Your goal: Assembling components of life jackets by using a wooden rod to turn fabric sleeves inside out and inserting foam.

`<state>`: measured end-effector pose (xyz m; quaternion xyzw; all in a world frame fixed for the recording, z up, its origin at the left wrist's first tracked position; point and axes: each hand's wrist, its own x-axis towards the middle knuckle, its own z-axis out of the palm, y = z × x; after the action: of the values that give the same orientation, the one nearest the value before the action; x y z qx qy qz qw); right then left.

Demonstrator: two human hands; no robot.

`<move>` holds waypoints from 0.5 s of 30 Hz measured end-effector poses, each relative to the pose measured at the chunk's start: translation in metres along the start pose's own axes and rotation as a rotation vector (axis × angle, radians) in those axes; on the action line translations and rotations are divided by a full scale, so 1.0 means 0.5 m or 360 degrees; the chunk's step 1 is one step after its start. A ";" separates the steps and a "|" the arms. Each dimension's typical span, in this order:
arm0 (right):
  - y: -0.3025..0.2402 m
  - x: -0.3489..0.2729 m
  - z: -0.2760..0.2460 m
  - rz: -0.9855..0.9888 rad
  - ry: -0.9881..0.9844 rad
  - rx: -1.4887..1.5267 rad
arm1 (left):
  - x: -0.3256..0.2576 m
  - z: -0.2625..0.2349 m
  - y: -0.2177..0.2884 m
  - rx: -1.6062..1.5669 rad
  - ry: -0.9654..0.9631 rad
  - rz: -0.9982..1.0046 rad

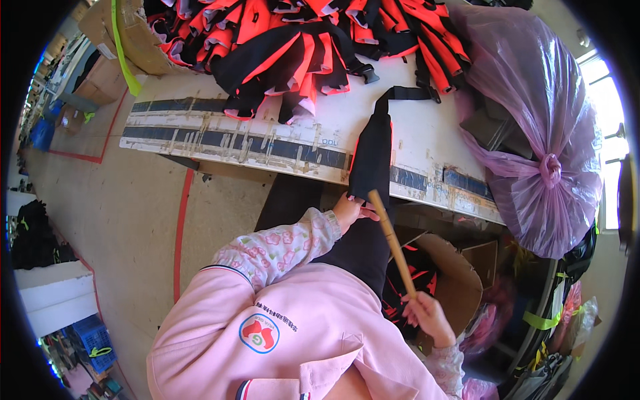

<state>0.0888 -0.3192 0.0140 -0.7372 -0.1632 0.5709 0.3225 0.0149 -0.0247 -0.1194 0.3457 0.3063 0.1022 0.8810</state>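
Observation:
My left hand (348,212) is closed on the near end of a black fabric strap (371,157) with red-orange edging, just off the table's front edge. The strap runs away from me over the tabletop and narrows to a webbing end with a small buckle. In my right hand (430,319), low on the right, is a thin bamboo stick (393,247), gripped by its lower end. Its upper tip lies beside the strap's near end and my left fingers; whether it touches the fabric or enters it I cannot tell.
Several black and red-orange fabric pieces (293,60) are heaped on the white table (267,140), whose front edge is taped. A knotted purple plastic bag (533,127) bulges at the right. Below stands an open carton (460,273); another cardboard box (137,40) sits at far left.

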 end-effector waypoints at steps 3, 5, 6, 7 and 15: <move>0.029 -0.003 0.028 0.0071 -0.0152 0.0177 | 0.002 0.001 -0.006 -0.0077 0.0020 -0.0005; 0.045 0.011 0.035 0.0092 -0.0118 0.0269 | 0.007 0.000 -0.015 -0.0049 0.0009 0.0068; 0.047 0.017 0.039 0.0111 -0.0089 0.0366 | 0.007 -0.001 -0.014 -0.0015 0.0002 0.0141; 0.044 0.018 0.042 0.0112 -0.0093 0.0363 | 0.006 -0.001 -0.015 -0.0018 0.0006 0.0142; -0.015 0.081 0.069 0.0122 -0.0093 0.0224 | 0.009 0.003 -0.023 -0.0011 -0.0014 0.0238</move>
<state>0.0691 -0.2791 -0.0160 -0.7014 -0.1037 0.6142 0.3465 0.0191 -0.0324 -0.1282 0.3650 0.2754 0.1674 0.8735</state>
